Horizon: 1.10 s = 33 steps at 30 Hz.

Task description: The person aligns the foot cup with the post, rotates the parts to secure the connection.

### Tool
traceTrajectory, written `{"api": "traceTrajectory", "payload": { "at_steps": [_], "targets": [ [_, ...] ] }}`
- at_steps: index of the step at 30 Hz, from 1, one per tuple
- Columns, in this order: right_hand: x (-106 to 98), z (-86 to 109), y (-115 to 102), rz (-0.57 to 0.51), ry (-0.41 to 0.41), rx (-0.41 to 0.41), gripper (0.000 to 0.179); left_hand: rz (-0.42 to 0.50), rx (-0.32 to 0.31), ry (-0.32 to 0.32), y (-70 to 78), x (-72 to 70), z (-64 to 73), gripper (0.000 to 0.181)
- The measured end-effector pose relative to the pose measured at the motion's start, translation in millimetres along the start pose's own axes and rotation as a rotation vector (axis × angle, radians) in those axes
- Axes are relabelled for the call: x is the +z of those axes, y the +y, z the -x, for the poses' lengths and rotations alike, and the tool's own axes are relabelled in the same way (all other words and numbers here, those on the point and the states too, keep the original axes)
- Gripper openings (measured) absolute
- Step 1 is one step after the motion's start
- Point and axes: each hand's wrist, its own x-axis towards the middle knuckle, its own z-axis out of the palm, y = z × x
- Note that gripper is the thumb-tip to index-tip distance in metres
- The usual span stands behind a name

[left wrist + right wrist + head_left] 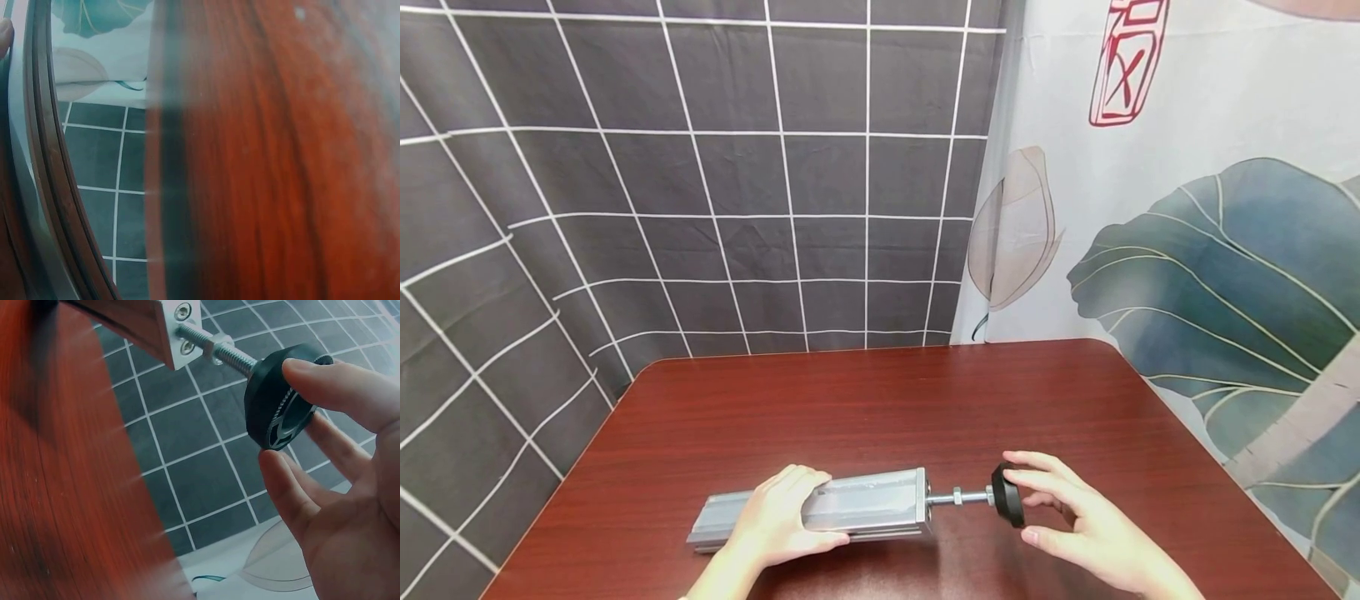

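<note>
A silver aluminium profile (872, 498) lies sideways near the table's front. My left hand (784, 515) grips it left of its middle, thumb along the near side and fingers over the top. From the end plate (172, 334), fixed with screws, a threaded rod (235, 359) sticks out to the right and carries a nut (219, 347). At its tip sits a black levelling foot (265, 397). My right hand (1086, 517) pinches the foot's rim between thumb and fingertips. Only the profile's grooved edge (47, 125) shows in the left wrist view.
The reddish-brown wooden table (850, 400) has rounded far corners. Behind it hangs a dark grey curtain (827, 175) with a white grid. A pale curtain with leaf prints (1225, 250) hangs at the right, close to the table's edge.
</note>
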Motion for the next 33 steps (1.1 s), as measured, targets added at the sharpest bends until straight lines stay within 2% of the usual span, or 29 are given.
{"api": "traceTrajectory", "payload": {
  "at_steps": [2,6,12,16,21,25,28,31,33],
  "targets": [
    [0.4,0.0,-0.7,0.024,0.010,0.007,0.058,0.002,0.001,-0.001,0.4,-0.4,-0.4,0.063],
    [1.4,0.4,-0.5,-0.015,0.039,0.014,0.059,0.004,0.003,-0.002,1.4,-1.2,-0.9,0.063],
    [5.3,-1.4,-0.3,-0.067,0.112,0.089,0.052,0.009,0.006,-0.011,3.2,-1.7,-1.7,0.062],
    [7.4,-4.2,-1.3,-0.140,0.116,0.139,0.047,0.008,0.008,-0.012,3.5,-1.5,-1.9,0.061],
    [4.8,-5.3,-3.4,-0.126,0.091,0.176,0.043,0.003,0.016,-0.006,2.8,-1.5,-1.8,0.061],
    [0.2,-3.1,-0.6,-0.101,0.052,0.108,0.059,0.003,0.017,-0.004,1.6,-1.8,-1.3,0.061],
    [-1.8,-1.3,3.4,-0.070,0.019,0.022,0.071,0.006,0.016,0.001,0.8,-2.4,-1.3,0.061],
    [-2.1,-0.4,6.6,-0.050,-0.015,-0.070,0.073,0.006,0.012,0.004,0.2,-3.1,-1.1,0.061],
    [-1.7,-0.1,7.7,-0.062,-0.031,-0.099,0.069,0.005,0.007,0.002,-0.1,-3.5,-1.0,0.062]
  ]
}}
